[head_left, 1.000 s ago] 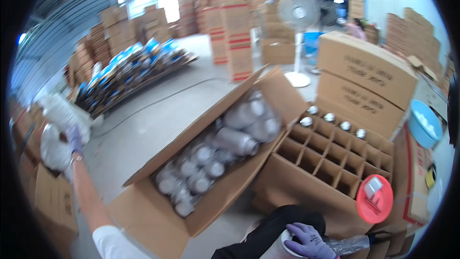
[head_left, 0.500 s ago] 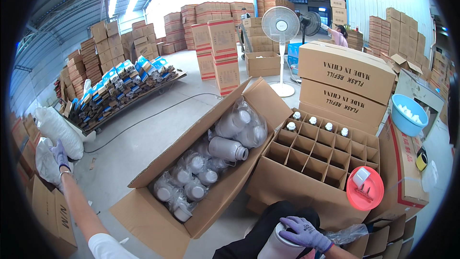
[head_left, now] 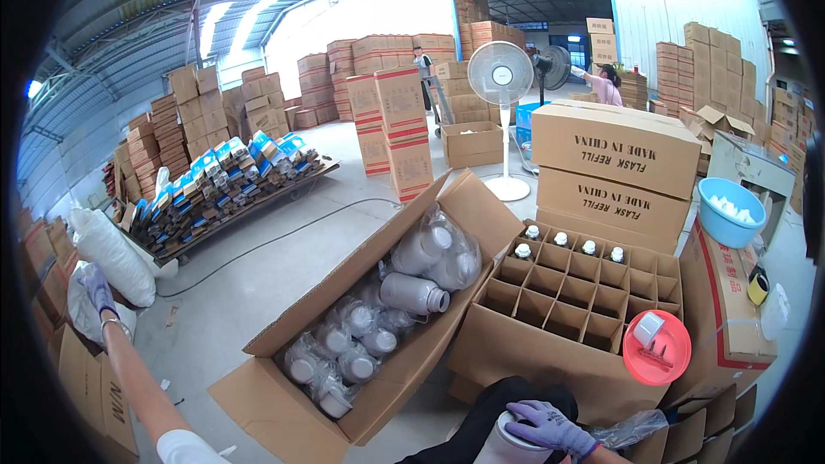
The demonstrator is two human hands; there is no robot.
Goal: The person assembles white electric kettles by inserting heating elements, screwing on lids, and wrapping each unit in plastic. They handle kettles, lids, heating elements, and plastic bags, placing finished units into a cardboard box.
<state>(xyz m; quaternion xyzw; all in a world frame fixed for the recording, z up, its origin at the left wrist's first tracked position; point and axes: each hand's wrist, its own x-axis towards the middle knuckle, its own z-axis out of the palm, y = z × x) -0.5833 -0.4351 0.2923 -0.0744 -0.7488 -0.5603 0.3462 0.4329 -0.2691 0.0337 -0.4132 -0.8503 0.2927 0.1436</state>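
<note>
My left hand (head_left: 96, 290), in a purple glove, stretches out to the far left and touches a white plastic sack (head_left: 85, 314). Its fingers look extended, their tips partly lost against the sack. Down at my lap, my gloved right hand (head_left: 550, 428) is wrapped over the upper end of a pale grey flask (head_left: 498, 447), whose lower part is cut off by the picture's edge. Before me an open carton (head_left: 292, 417) holds several flasks in clear plastic bags. One unwrapped flask (head_left: 414, 294) lies on top with its mouth uncovered.
Right of it stands a divided carton (head_left: 516, 335) with several white-capped flasks in its far cells. A red bowl (head_left: 634, 369) with a white cup and small dark red pieces sits on its corner. Beyond are stacked cartons (head_left: 614, 146), a fan (head_left: 501, 77) and a blue basin (head_left: 730, 216).
My left hand has shifted slightly left and down, further over the white sack. My right hand stays on the flask. The whole view has tilted up a little.
</note>
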